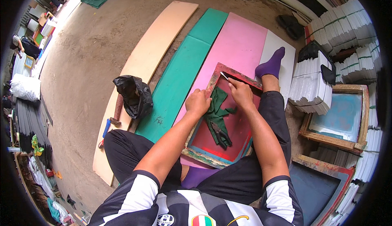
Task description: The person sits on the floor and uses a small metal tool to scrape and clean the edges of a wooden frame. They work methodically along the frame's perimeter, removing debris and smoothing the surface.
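Across my lap and legs lies a wooden-framed printing screen (197, 154) with red mesh and a paint-stained rim. Crumpled strips of dark green cloth (217, 122) rest on its mesh, darkened at the lower end. My left hand (198, 103) is closed at the frame's left edge, its fingers curled against the rim. Near the frame's top edge, my right hand (241, 93) grips a slim tool with a pale, shiny tip (223, 75). The tip touches or hovers just over the top left of the rim; I cannot tell which. The tool's handle is mostly hidden by my fingers.
Long peach (143, 58), green (192, 58) and pink (241, 42) sheets lie on the floor. A black plastic bag (136, 97), a hammer (117, 109) and a blue-handled tool (106, 128) are at left. Tied white stacks (312, 81) and more framed screens (337, 114) stand right.
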`<state>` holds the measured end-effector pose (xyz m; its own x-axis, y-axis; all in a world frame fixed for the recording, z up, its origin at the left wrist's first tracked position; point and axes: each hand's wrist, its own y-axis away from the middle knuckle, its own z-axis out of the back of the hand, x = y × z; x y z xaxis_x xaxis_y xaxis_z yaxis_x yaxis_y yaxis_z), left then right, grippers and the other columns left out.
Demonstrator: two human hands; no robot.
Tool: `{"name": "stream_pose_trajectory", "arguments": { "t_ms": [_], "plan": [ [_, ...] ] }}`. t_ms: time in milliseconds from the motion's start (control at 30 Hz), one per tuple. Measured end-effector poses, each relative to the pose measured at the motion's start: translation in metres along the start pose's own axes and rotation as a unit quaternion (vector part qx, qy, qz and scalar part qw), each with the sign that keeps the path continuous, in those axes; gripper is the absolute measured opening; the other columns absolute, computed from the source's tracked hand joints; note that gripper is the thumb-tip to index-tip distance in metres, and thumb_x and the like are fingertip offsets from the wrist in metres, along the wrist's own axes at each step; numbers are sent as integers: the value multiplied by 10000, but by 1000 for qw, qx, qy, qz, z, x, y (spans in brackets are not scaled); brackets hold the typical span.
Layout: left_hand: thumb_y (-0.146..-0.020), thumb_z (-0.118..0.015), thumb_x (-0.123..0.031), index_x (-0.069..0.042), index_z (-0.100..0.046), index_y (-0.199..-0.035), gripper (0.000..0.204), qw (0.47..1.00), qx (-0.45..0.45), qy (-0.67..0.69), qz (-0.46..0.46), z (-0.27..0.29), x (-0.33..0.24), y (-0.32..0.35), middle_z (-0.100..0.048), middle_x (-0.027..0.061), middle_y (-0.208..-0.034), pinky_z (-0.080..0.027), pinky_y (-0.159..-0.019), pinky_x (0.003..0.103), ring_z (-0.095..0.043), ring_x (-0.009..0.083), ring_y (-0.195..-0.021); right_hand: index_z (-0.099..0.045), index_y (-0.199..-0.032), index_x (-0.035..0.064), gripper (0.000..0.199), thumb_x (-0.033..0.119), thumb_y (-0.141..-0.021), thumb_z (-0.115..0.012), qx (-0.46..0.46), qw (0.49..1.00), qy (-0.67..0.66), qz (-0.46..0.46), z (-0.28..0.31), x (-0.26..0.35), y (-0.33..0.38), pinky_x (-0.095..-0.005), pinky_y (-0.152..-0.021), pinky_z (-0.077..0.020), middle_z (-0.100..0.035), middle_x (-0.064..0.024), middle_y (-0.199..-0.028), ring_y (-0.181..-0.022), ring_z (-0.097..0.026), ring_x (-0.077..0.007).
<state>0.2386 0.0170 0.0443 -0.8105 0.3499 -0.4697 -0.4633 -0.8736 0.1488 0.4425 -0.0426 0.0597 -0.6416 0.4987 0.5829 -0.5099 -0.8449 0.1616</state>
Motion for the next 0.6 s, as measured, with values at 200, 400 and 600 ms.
{"name": "stream_pose_trajectory", "arguments": {
  "t_ms": [200, 400, 600],
  "plan": [
    [-816, -802, -313, -45, -731, -997, 331, 1000, -8, 3, -5, -8, 3, -2, -686, 170, -989, -557, -811, 478, -693, 370, -940, -714, -1270, 279, 333, 355, -965, -605, 4, 1000, 21, 14, 0, 3, -6, -507, -887, -553, -748, -159, -1059, -1000, -712, -384],
    [-809, -805, -304, -41, -735, -1006, 336, 1000, -3, 1, -14, -11, 5, -5, -681, 177, -970, -552, -812, 476, -692, 369, -919, -716, -1258, 233, 328, 334, -971, -591, 25, 993, 116, 18, 8, 23, -6, -522, -849, -562, -750, -167, -1015, -981, -718, -377],
    [-803, -805, -298, -42, -737, -987, 323, 999, -8, 8, -37, -13, 8, -7, -678, 167, -954, -552, -800, 473, -690, 364, -896, -708, -1249, 186, 322, 285, -971, -579, 66, 991, 116, 24, 12, 32, -19, -529, -836, -568, -750, -175, -969, -943, -727, -382]
  ]
}}
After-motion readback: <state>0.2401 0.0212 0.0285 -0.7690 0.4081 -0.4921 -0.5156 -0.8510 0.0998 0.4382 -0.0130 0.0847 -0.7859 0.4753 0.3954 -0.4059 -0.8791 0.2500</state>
